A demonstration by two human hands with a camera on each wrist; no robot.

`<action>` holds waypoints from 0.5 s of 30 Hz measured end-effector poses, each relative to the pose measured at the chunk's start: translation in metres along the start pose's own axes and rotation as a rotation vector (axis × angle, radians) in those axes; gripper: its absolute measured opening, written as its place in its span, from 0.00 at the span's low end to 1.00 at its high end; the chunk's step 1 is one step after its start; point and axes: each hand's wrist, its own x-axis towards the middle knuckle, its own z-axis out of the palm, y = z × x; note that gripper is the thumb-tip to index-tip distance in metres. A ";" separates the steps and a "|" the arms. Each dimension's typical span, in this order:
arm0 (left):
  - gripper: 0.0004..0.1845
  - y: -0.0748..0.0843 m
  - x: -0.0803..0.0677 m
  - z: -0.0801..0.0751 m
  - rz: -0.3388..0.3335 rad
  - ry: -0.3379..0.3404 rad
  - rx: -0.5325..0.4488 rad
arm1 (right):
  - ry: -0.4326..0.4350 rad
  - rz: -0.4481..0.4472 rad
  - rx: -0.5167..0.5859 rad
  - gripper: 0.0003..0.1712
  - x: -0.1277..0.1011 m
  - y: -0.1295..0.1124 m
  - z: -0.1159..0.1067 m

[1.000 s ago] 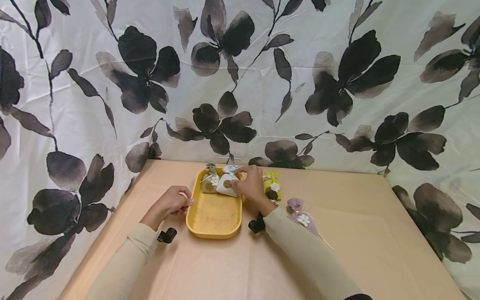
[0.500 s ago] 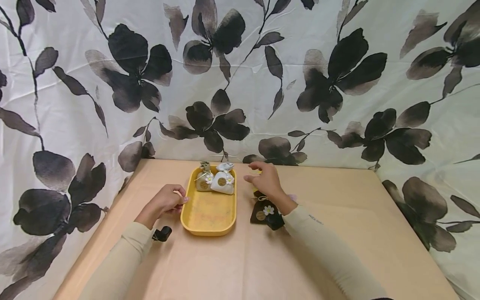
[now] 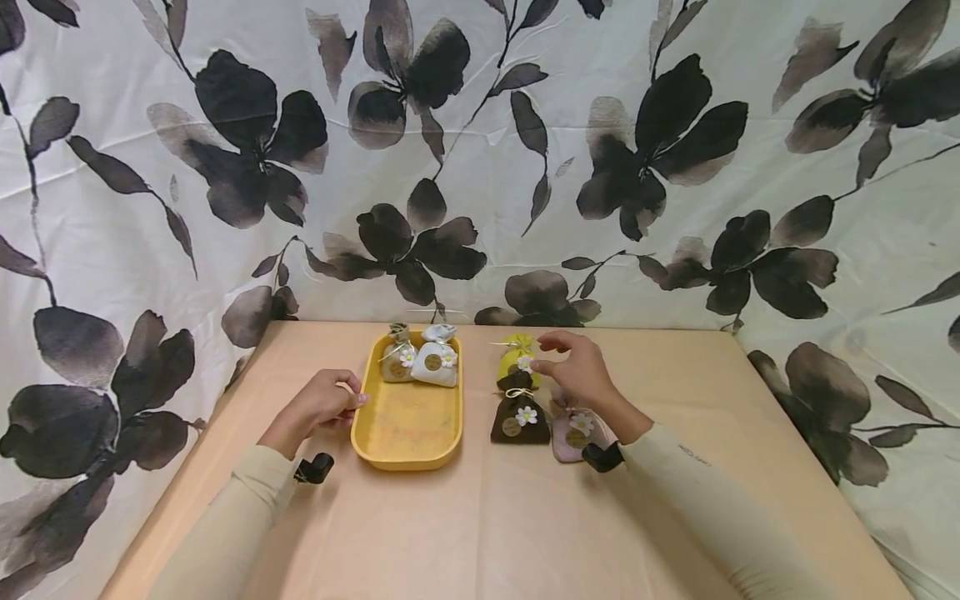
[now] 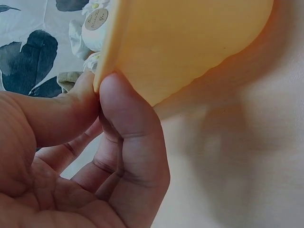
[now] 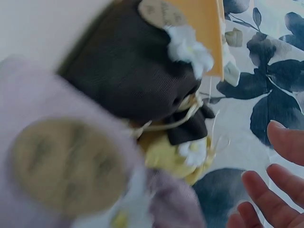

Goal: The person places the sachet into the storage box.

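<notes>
Okay, my left hand (image 3: 318, 406) pinches the yellow tray (image 3: 405, 433) rim between thumb and curled fingers (image 4: 128, 142). My right hand (image 3: 581, 375) hovers, fingers loose, gripping nothing, fingertips just beside the yellow pouch (image 3: 517, 357); brown pouch (image 3: 519, 415) and pink pouch (image 3: 573, 433) lie just below the palm.

We see a pale cloth backdrop (image 3: 480, 150) hanging all around the far side, printed with big black and grey flowers, leaves and thin dark stems, creased here and there. It wraps round on both flanks, forming a sort of booth. Below it lies a flat tan tabletop (image 3: 495, 525), smooth and matte, its far edge meeting the cloth. The light is soft and even, casting only faint shadows on the tan surface.
</notes>
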 end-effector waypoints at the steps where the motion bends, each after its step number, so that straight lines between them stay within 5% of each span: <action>1: 0.07 0.000 0.000 0.000 0.000 0.000 -0.003 | -0.001 0.003 -0.006 0.24 -0.003 0.003 -0.003; 15: 0.09 0.000 -0.001 -0.004 0.012 -0.027 -0.004 | -0.146 0.102 -0.033 0.30 -0.046 0.044 -0.035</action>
